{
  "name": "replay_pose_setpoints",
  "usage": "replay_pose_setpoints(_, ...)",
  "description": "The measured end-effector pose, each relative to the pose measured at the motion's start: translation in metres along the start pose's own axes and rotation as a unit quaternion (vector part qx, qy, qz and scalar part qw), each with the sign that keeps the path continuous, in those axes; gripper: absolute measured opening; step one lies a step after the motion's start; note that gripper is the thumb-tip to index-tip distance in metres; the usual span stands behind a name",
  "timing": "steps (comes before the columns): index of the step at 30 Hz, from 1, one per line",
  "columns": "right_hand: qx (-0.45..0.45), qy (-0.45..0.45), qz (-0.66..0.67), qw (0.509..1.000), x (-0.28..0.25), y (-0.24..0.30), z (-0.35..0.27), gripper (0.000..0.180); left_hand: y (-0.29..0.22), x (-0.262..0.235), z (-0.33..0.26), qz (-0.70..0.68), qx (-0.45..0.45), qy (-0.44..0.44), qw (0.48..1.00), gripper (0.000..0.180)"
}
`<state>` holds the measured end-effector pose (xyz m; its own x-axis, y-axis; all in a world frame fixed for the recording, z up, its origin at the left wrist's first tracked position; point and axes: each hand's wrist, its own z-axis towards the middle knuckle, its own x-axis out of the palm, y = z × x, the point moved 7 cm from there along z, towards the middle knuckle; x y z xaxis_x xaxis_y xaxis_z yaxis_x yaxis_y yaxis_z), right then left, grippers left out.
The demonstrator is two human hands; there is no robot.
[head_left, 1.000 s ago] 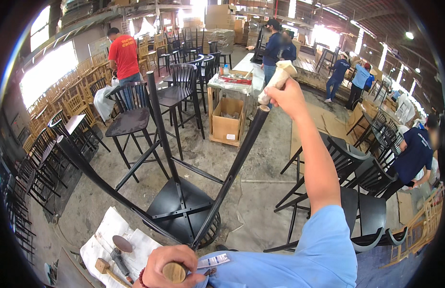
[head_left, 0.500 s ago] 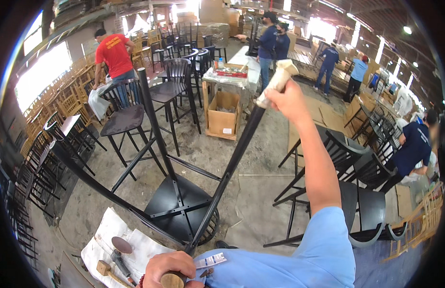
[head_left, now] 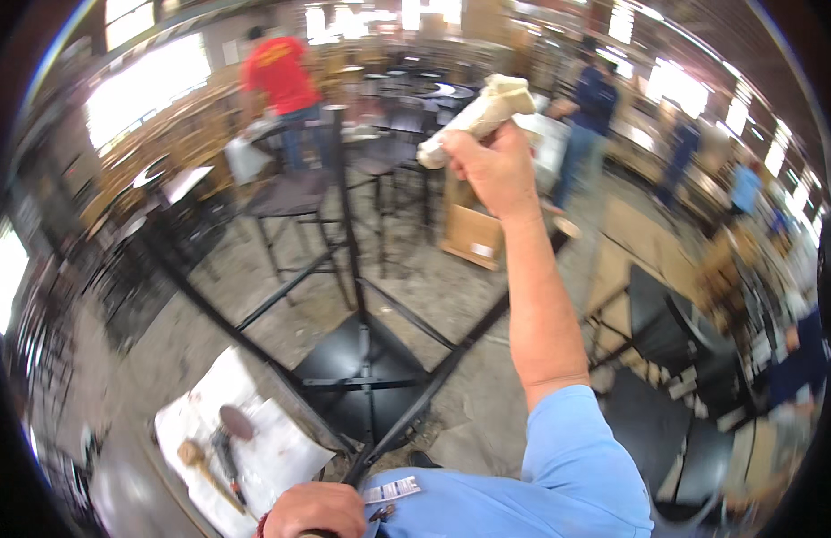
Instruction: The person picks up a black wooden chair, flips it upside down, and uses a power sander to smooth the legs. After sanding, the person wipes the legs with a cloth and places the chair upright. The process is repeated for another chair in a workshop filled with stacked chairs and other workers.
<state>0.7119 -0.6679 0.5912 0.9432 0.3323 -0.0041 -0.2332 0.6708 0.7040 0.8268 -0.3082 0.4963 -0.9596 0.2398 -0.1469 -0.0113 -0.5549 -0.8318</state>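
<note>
A black stool is upside down in front of me, its legs spread upward and its seat low. My left hand is wrapped round the end of its nearest leg, at the lower edge. Raised high, my right hand grips a cream roll of sheet material, whose exact kind I cannot make out. The roll is apart from the right-hand leg, whose pale tip shows beside my forearm. On a white sheet at lower left lie a mallet and a dark tool with a round brown disc.
Black stools stand ahead and at right. A cardboard box is beyond the upturned stool. A person in a red shirt works at the far left; several others in blue are toward the right.
My right hand has lifted the cream roll off the right-hand leg's tip and moved it up and left. The view has turned right, shifting the stool rightward; my left hand stays on its leg.
</note>
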Motion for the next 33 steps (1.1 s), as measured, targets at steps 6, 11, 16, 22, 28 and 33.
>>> replay_pose_setpoints(6,0.048,0.066,-0.043,0.996,0.115,-0.084,0.116,0.032,-0.004,-0.004,-0.008,0.054,0.005,-0.048,0.997,0.021)
replay_pose_setpoints(11,-0.033,0.070,-0.299,0.951,0.163,-0.109,0.189,0.057,-0.007,-0.003,-0.016,0.058,0.027,-0.108,0.992,0.021)
replay_pose_setpoints(16,-0.008,0.080,-0.303,0.950,0.178,-0.155,0.214,0.056,-0.007,-0.006,-0.012,0.029,0.026,-0.111,0.993,0.020)
replay_pose_setpoints(22,0.097,0.121,-0.141,0.978,0.179,-0.173,0.214,0.046,-0.009,-0.013,-0.006,0.044,0.042,-0.134,0.989,0.018)
replay_pose_setpoints(28,-0.089,0.049,-0.290,0.952,0.158,-0.149,0.209,0.037,-0.008,-0.012,-0.005,0.031,0.056,-0.115,0.991,0.018)
replay_pose_setpoints(33,0.056,0.122,-0.149,0.980,0.169,-0.167,0.200,0.034,-0.010,-0.015,-0.002,0.043,0.049,-0.130,0.989,0.017)
